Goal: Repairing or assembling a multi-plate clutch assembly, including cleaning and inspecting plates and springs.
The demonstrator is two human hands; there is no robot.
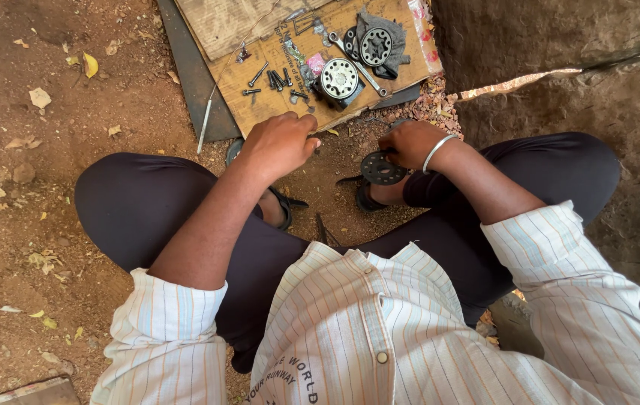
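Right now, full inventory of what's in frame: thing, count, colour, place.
Cardboard sheet: one, brown, on the dirt ahead of the knees.
Round ribbed housings: two, silver, on the cardboard, one on a grey rag.
Bolts: several, dark, loose on the cardboard.
Spanner: one, silver, between the housings.
Perforated disc: one, black, in the right hand.
Bangle: one, silver, right wrist.
Left hand: fist at the cardboard edge, contents hidden.
Right hand: gripping the disc.

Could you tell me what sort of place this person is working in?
Probably an informal outdoor repair spot on bare ground. A cardboard sheet laid on the dirt serves as a bench, holding loose bolts, a spanner and round metal machine parts. The right hand holds a dark perforated disc.
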